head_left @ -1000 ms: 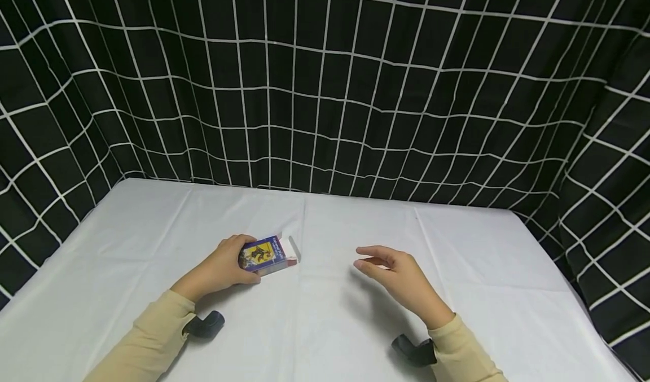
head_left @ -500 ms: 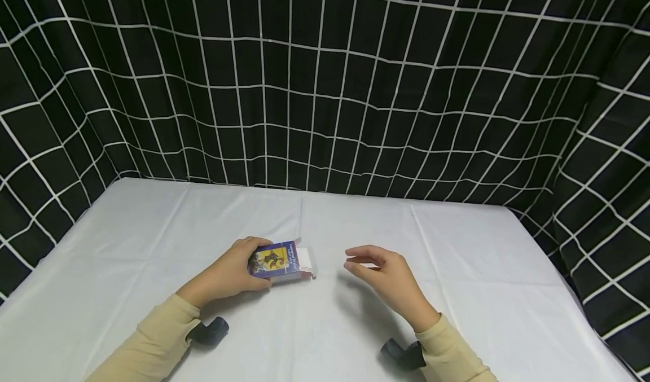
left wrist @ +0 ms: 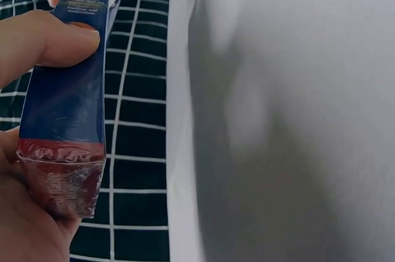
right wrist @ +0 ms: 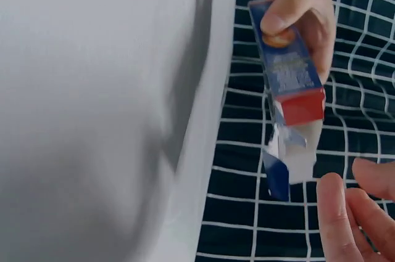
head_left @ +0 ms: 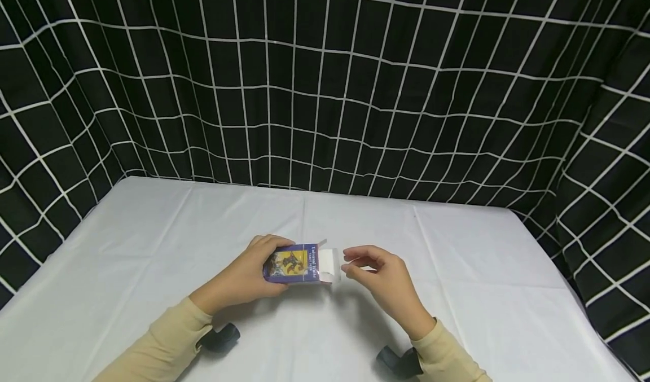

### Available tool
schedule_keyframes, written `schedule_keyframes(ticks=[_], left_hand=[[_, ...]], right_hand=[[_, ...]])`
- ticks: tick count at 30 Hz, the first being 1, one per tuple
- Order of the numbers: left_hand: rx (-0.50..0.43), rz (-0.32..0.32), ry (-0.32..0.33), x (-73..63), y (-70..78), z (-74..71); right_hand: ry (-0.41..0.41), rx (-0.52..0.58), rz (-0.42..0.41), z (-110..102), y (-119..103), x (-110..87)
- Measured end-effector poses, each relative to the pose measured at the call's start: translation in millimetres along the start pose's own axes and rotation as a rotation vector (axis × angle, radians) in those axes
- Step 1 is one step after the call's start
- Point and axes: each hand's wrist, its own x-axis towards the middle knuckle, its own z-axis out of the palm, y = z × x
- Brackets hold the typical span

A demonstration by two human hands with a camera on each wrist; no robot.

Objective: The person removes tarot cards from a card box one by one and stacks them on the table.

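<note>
A blue tarot card box [head_left: 291, 264] with a yellow picture is gripped by my left hand [head_left: 249, 272] above the white cloth. In the left wrist view, the thumb lies on the narrow blue side of the box [left wrist: 68, 102], and crinkled clear wrap covers its near end. White flaps [head_left: 329, 262] stand out from the box's opened right end. Just right of them is my right hand [head_left: 383, 275], holding nothing, its fingers loosely bent and thumb apart from them. The right wrist view shows a gap between its fingertips [right wrist: 332, 191] and the flaps. The inside of the box is hidden.
A white cloth [head_left: 203, 218] with fold creases covers the table. Behind and at both sides hangs a black curtain [head_left: 325, 88] with a white grid. A dark curved piece [head_left: 219, 338] sits at the left wrist, another [head_left: 398, 362] at the right.
My left hand has carried the card box rightward and turned it so its flap end points at the right hand. The right hand has shifted slightly left, and the gap has narrowed.
</note>
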Motion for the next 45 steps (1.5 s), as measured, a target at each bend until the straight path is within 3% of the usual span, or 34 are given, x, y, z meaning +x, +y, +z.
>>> schedule_keyframes(ticks=[19, 30, 45], left_hand=[[0.005, 0.110, 0.008, -1.3, 14.0, 5.1], [-0.017, 0.117, 0.006, -4.7, 19.7, 7.3], [-0.028, 0.148, 0.020, -8.6, 22.2, 13.5]], right_hand=[[-0.027, 0.013, 0.029, 5, 3, 2.7], [-0.079, 0.125, 0.073, 9, 9, 1.2], [-0.001, 0.082, 0.119, 17, 9, -2.8]])
